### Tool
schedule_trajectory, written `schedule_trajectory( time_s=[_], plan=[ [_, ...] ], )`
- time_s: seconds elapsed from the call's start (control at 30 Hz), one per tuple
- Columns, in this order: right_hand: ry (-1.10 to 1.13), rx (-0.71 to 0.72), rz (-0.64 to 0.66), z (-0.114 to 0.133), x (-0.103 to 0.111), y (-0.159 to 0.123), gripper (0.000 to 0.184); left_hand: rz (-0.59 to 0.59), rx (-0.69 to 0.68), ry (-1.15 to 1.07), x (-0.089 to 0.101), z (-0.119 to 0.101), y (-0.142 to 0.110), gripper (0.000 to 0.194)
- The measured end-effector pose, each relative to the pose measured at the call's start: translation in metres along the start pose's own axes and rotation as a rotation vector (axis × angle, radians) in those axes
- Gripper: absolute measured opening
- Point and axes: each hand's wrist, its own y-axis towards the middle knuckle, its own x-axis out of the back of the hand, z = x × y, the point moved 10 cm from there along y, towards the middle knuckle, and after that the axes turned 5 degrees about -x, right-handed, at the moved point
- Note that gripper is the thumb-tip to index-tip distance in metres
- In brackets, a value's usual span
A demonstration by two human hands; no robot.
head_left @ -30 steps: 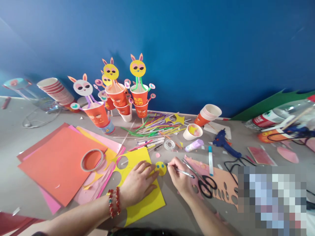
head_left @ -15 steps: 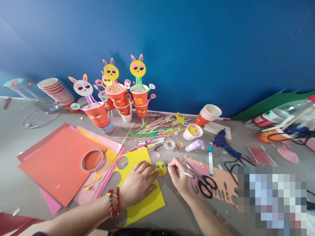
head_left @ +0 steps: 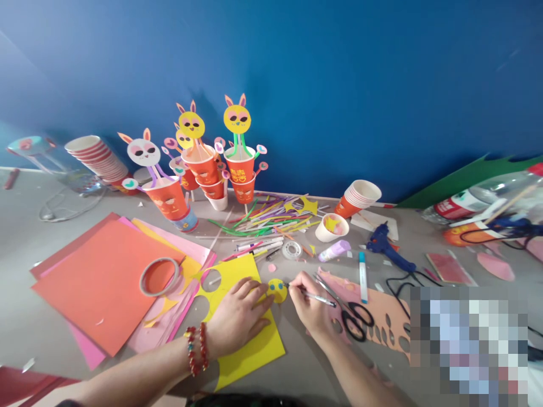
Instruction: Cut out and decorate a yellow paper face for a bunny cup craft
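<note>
A small yellow paper disc (head_left: 278,291) with two blue spots lies at the right edge of a cut yellow sheet (head_left: 258,350). My left hand (head_left: 241,314) rests flat on the sheet with its fingers stretched, the tips reaching the disc's left edge. Pinched in my right hand (head_left: 309,299) is a pen (head_left: 321,298), its tip at the disc's upper right, by one blue spot. Just right of that hand lie black-handled scissors (head_left: 354,316), on peach paper (head_left: 382,308) with cut-out holes.
Decorated paper cups (head_left: 167,198) with rabbit faces stand at the back left. Orange paper (head_left: 106,277) with a tape roll (head_left: 141,277) lies left. Behind my hands are coloured sticks (head_left: 254,220) and a white cup (head_left: 332,232). A blue glue gun (head_left: 390,249) with a cord lies right.
</note>
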Motion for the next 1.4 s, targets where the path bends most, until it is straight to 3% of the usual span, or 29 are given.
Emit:
schedule_trajectory(
  time_s=[0.23, 0.6, 0.77, 1.1, 1.4],
  plan=[
    [0.068, -0.035, -0.032, -0.002, 0.006, -0.001, 0.021, -0.001, -0.001, -0.007, 0.0, -0.001, 0.0, 0.041],
    [0.379, -0.238, -0.107, -0.019, 0.01, 0.0, 0.013, -0.008, -0.003, -0.001, 0.002, -0.002, 0.002, 0.038],
    [0.484, -0.308, -0.058, -0.021, 0.009, 0.003, 0.01, -0.024, -0.016, 0.013, 0.002, -0.003, 0.001, 0.037],
    [0.752, -0.26, -0.275, -0.027, 0.028, 0.0, 0.018, -0.046, -0.009, 0.012, 0.0, 0.0, -0.001, 0.037],
    [0.773, -0.24, -0.147, 0.004, 0.038, 0.012, 0.019, -0.121, -0.024, -0.012, 0.012, -0.005, -0.003, 0.028]
  ],
)
